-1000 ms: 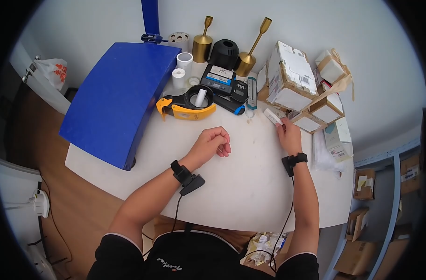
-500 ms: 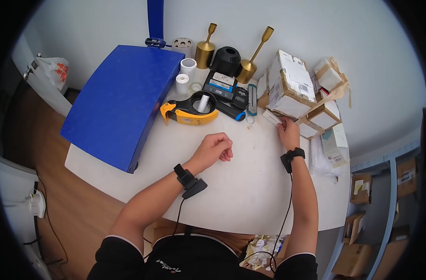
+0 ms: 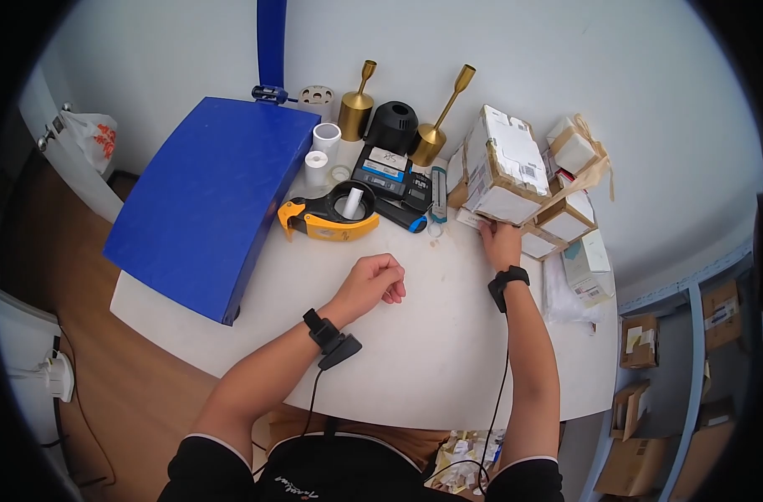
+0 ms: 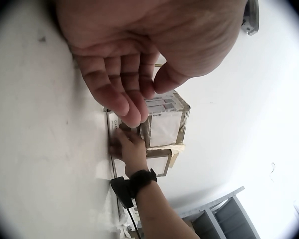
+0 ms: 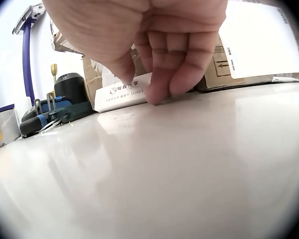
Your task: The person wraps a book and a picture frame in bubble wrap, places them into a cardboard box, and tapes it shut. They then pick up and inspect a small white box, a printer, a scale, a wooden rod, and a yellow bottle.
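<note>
At the foot of the taped cartons, my right hand point(image 3: 502, 245) pinches a small white box of slides point(image 5: 123, 94). Thumb and fingers point(image 5: 162, 84) are at its right end, and the palm hangs over it in the right wrist view. The slide box lies on the table, right up against the front of the large white-labelled carton point(image 3: 507, 167); my fingers hide part of it. My left hand point(image 3: 369, 287) rests near the middle of the white table point(image 3: 423, 360), its fingers loosely curled and holding nothing.
A yellow and black tape dispenser point(image 3: 331, 226) lies beyond my left hand. Label printers point(image 3: 390, 171), paper rolls point(image 3: 316, 167) and brass candle holders point(image 3: 429, 144) stand behind it. A large blue platform point(image 3: 206, 201) covers the left side. Smaller boxes point(image 3: 586, 268) stand at right.
My right hand has moved the slide box back, closer in against the large carton. The left hand has stayed in place with its fingers loosely curled. The head view has tilted slightly.
</note>
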Available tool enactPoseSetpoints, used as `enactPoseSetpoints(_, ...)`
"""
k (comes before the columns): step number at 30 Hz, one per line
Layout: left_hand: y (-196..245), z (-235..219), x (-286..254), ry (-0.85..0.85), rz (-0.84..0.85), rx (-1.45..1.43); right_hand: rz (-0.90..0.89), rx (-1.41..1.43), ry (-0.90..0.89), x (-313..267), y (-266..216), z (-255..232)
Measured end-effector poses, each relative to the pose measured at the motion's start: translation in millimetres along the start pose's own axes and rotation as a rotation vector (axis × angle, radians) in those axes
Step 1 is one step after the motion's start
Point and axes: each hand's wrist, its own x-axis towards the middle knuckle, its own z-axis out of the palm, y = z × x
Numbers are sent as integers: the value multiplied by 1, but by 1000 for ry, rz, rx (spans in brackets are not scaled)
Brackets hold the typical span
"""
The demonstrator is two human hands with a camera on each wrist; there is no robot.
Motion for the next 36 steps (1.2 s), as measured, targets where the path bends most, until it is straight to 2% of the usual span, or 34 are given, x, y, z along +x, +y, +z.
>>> enactPoseSetpoints(3,-1,-1,0,-2,0,-5,1,-30,12,1,-1,4)
enactPoseSetpoints(6,0,-1,0,-7,-3,-16,-6,-163,-93,-7,-10,1)
enactPoseSetpoints(9,-1,-1,-1,-11,11,-12,-104,-113,-1,-21,-24,-4)
enactPoseSetpoints(12,1,0,-1,-13,7,-2,-119,-150,-103,-26,-30,-8)
enactPoseSetpoints(14,1,0,-1,-9,6,-13,-260,-226,-119,-27,-31,-7)
enactPoseSetpoints(17,0,0,-1,-6,10,-23,-328,-219,-219,-22,-23,-11)
enactPoseSetpoints(22,0,0,-1,-10,17,-20,-362,-228,-199,-26,-28,-15)
enactPoseSetpoints(24,0,0,-1,-12,17,-25,-356,-220,-190,-30,-46,-22)
enactPoseSetpoints(31,1,0,-1,-12,1,-20,-467,217,-153,-24,-130,-25)
enactPoseSetpoints(34,1,1,-2,-16,1,-29,-549,268,-60,-7,-157,-20)
enactPoseSetpoints(36,1,0,-2,-25,16,-36,-524,252,-91,10,-160,-7)
